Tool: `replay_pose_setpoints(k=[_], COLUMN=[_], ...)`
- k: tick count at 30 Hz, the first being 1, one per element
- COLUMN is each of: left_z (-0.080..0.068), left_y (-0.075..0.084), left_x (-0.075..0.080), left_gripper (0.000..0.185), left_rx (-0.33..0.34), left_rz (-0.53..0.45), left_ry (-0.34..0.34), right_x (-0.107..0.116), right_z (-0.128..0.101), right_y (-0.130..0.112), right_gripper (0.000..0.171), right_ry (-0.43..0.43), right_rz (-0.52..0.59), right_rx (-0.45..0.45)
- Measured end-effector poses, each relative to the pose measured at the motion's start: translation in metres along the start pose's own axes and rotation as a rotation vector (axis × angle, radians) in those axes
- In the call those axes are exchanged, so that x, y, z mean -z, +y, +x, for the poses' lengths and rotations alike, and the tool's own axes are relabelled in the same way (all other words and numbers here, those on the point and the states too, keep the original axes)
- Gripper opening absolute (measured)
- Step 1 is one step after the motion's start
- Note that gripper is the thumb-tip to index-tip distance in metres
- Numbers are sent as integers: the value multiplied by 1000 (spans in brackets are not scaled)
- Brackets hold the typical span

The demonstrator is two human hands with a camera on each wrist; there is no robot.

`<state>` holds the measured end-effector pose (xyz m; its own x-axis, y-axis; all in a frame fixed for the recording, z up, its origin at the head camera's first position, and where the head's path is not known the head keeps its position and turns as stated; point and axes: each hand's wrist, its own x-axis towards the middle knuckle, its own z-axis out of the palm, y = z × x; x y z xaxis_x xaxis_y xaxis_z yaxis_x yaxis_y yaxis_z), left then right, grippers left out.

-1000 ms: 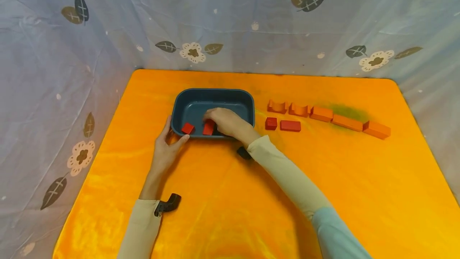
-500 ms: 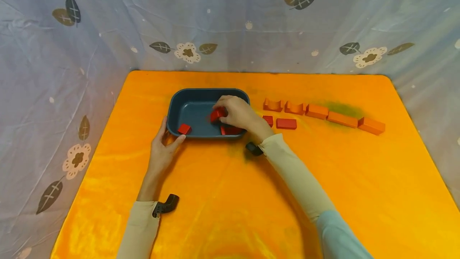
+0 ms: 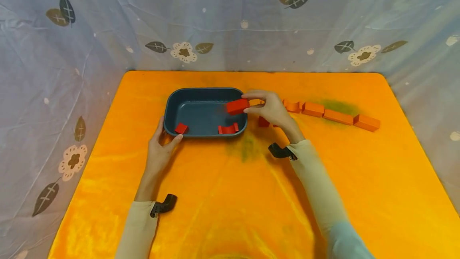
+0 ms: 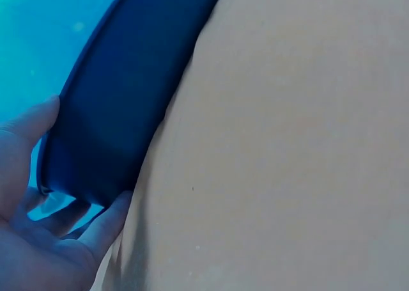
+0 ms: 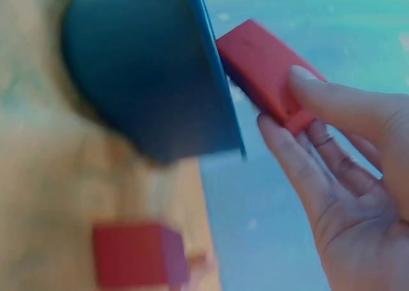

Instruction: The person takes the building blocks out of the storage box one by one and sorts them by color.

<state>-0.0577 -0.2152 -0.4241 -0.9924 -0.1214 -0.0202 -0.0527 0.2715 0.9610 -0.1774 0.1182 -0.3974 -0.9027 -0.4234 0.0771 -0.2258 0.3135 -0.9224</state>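
At its front left corner, a dark blue tub is held by my left hand, thumb on the front side and fingers along the left side. Inside lie a small red block at the front left and a red block with a curved notch at the front right. My right hand pinches a rectangular red block between thumb and fingers, by the tub's right rim. The right wrist view shows this block tilted beside the rim, with the right hand gripping its end.
Right of the tub, a red cube sits on the orange cloth; another red block is mostly hidden by the right hand. Behind runs a row of orange blocks: a notched one, then plain ones. A patterned curtain surrounds the table.
My right hand has lifted the rectangular red block from inside the tub and moved it right to the rim. The notched red block is uncovered. My left hand stays on the tub.
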Motion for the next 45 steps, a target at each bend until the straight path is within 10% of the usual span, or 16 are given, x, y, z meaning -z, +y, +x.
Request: replay_pose_setpoints(k=[25, 45], left_z=[2, 2], left_y=[2, 1], left_x=[5, -4], left_gripper=[83, 82], left_rx=[-15, -9], left_rz=[-10, 10], left_ry=[17, -4], right_x=[102, 124], right_z=[-90, -122], right_y=[67, 100], right_gripper=[38, 40], right_ry=[345, 249], right_rz=[153, -134], right_rx=[-71, -209])
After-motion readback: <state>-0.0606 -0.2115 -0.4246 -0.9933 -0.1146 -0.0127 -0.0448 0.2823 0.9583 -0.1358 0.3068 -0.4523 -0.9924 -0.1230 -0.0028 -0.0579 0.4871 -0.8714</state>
